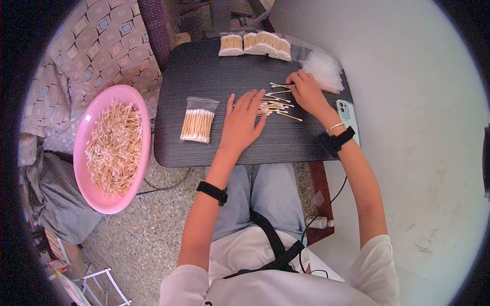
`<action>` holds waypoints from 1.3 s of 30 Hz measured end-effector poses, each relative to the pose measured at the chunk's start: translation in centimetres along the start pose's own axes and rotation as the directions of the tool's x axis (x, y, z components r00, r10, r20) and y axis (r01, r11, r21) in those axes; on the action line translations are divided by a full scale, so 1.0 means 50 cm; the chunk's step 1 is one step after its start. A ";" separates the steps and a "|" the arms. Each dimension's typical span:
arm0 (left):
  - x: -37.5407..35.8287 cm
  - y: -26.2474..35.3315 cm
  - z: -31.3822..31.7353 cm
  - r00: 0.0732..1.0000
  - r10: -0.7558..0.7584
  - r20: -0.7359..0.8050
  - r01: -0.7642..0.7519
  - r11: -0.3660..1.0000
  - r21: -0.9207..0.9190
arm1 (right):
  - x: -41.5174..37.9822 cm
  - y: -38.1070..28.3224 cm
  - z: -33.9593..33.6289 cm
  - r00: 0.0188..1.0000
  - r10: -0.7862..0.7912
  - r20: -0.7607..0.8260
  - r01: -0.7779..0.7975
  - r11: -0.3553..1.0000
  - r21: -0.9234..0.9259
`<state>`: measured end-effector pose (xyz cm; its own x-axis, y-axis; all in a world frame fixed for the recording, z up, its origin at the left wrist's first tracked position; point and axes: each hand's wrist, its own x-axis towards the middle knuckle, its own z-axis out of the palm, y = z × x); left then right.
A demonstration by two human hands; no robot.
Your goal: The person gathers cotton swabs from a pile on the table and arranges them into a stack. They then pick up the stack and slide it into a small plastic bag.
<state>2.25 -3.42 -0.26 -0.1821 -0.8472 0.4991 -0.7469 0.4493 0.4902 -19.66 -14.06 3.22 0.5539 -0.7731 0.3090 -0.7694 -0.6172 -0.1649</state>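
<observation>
A loose pile of cotton swabs lies on the dark table between my two hands. My left hand is open, palm down with fingers spread, at the left edge of the pile and partly covering it. At the pile's upper right, my right hand has bent fingers closed around the end of a cotton swab; the fingertips are partly hidden. Left of my left hand lies a clear zip bag filled with aligned swabs.
Several filled swab bags line the table's far edge. A stack of clear empty bags sits at the far right, with a phone nearer me. A pink basin of loose swabs stands left; a wall is right.
</observation>
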 end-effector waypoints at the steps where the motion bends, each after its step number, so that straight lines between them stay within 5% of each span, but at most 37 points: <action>1: -0.001 -0.002 0.000 1.000 0.000 -0.008 0.000 1.000 -0.012 | 0.005 -0.003 0.007 1.000 -0.017 -0.014 0.017 1.000 0.016; 11: 0.002 -0.006 0.011 0.999 -0.013 -0.052 0.007 0.994 -0.105 | -0.019 -0.085 0.007 0.983 -0.147 0.107 0.102 0.933 0.346; 14: 0.006 -0.013 0.016 0.999 0.019 -0.027 -0.021 0.997 -0.072 | -0.036 -0.093 0.008 0.993 -0.113 0.031 0.091 0.910 0.404; 17: 0.004 -0.015 0.015 0.998 0.051 0.028 -0.051 0.999 0.004 | -0.074 -0.116 0.002 0.998 0.058 -0.004 -0.057 0.992 0.115; 20: 0.006 -0.010 0.014 0.997 0.057 0.060 -0.060 0.996 0.060 | -0.113 -0.136 -0.013 0.930 0.317 0.184 -0.340 0.933 0.116; 29: 0.006 -0.008 0.011 0.984 0.120 0.130 -0.143 0.973 0.181 | -0.124 -0.137 0.040 0.995 0.097 -0.016 -0.087 0.941 0.328; 32: 0.008 -0.011 0.013 0.985 0.117 0.125 -0.136 0.977 0.162 | -0.114 -0.134 0.046 0.998 0.052 -0.027 -0.044 0.966 0.257; 39: 0.010 -0.009 0.009 0.988 0.100 0.116 -0.114 0.986 0.123 | -0.155 -0.153 0.019 0.932 0.256 -0.255 -0.194 0.950 0.245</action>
<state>2.23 -4.19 -0.53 -0.3290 -0.8252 0.4592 -0.7939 0.5050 0.3387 -17.76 -3.51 1.18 0.2379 -0.8416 0.4849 -0.7602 -0.4721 -0.4463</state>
